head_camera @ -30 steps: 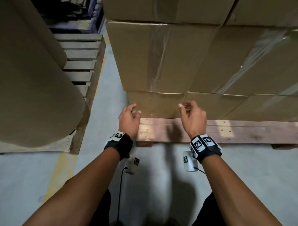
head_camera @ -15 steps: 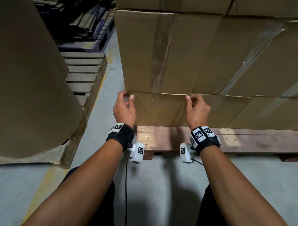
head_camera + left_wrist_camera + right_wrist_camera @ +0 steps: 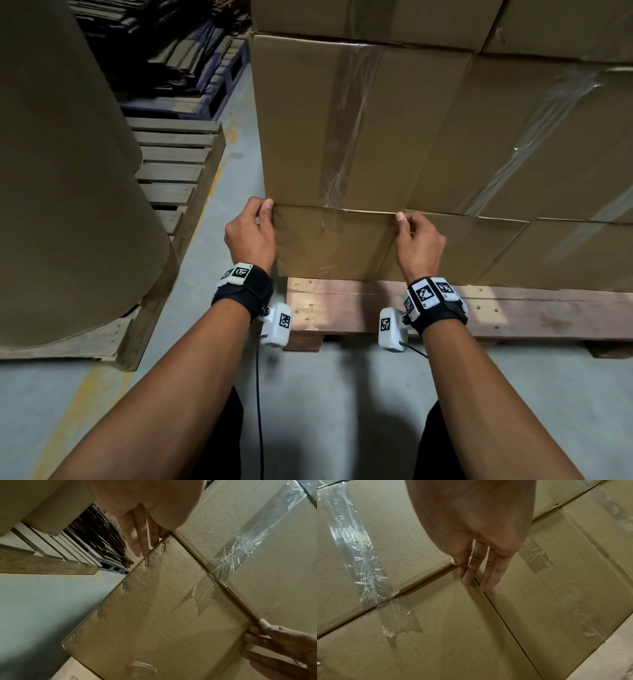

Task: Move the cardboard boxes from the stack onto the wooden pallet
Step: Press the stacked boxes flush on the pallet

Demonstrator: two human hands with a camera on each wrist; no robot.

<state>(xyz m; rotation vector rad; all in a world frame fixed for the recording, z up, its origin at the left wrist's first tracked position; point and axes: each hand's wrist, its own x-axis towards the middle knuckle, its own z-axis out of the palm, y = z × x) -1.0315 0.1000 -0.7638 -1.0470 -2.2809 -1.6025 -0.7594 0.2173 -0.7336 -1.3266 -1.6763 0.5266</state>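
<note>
A stack of taped cardboard boxes stands on a reddish wooden pallet [image 3: 479, 308]. The lowest left box [image 3: 332, 243] [image 3: 163, 615] [image 3: 445, 628] lies under a larger box [image 3: 342, 120]. My left hand [image 3: 265, 210] [image 3: 142, 545] grips that low box at its upper left corner, fingers round the stapled side edge, thumb at the seam. My right hand [image 3: 402, 221] [image 3: 476, 574] pinches its upper right corner, with fingertips wedged into the gap beside the neighbouring box [image 3: 455, 253]. The box's back is hidden.
To the left, a huge brown paper roll [image 3: 68, 171] sits on a second, pale wooden pallet [image 3: 174, 164] with bare slats behind it. Flattened cardboard on blue pallets [image 3: 185, 58] lies farther back. Grey concrete floor [image 3: 325, 394] runs between the two pallets.
Both hands rose from the low box's front face to its top corners and took hold there. The view has moved closer to the stack.
</note>
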